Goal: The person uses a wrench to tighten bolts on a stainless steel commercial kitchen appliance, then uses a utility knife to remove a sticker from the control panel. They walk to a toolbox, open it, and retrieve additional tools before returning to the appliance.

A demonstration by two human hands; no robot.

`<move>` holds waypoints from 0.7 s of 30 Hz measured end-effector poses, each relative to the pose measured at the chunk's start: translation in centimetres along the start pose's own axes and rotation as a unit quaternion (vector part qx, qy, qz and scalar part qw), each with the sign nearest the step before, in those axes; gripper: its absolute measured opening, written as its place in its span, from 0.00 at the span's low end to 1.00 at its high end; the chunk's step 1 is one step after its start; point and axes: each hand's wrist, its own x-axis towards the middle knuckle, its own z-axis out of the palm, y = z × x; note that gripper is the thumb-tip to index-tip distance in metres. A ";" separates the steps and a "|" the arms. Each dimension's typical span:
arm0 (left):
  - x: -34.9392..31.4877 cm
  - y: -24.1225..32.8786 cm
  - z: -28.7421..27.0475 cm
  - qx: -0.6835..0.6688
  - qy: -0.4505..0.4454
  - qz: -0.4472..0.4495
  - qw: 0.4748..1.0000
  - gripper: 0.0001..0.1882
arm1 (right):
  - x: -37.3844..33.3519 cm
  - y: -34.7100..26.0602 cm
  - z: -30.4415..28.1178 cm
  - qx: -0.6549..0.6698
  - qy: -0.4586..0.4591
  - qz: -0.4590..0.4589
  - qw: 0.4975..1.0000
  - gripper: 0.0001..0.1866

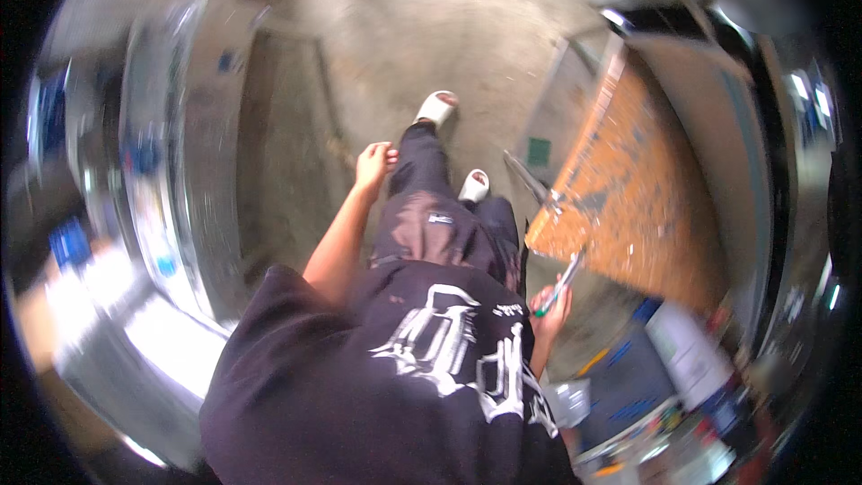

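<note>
My left hand (374, 164) hangs beside my left thigh, its fingers curled in and nothing showing in them. On the other side, my right hand (555, 308) is closed around a slim, pen-shaped tool (566, 282), green at the hand end and pale or silvery toward the tip. The tool points up and away, near the corner of a worn orange-brown tabletop (628, 189). Motion blur hides its exact kind. I am upright, with one white shoe (437, 108) ahead of the other white shoe (475, 185).
Bare concrete floor (422, 18) stretches ahead. Along the left runs a long grey bench or cabinet (202, 153). Beside the tabletop leans a grey panel with a green patch (539, 152). At lower right sits a dark surface (628, 373) crowded with bags and small items.
</note>
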 end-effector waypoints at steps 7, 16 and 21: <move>-15.4 -27.5 1.2 0.037 0.180 -0.131 0.974 0.16 | 6.8 -7.9 -5.8 -0.302 -0.197 0.132 0.923 0.14; -28.2 -39.1 0.0 -0.340 0.279 -0.222 0.870 0.18 | 16.3 -8.4 5.3 -0.454 -0.349 0.065 0.817 0.12; -25.6 -41.5 -8.0 -0.211 0.336 -0.166 0.903 0.17 | 20.8 -2.1 4.9 -0.420 -0.088 -0.354 0.831 0.16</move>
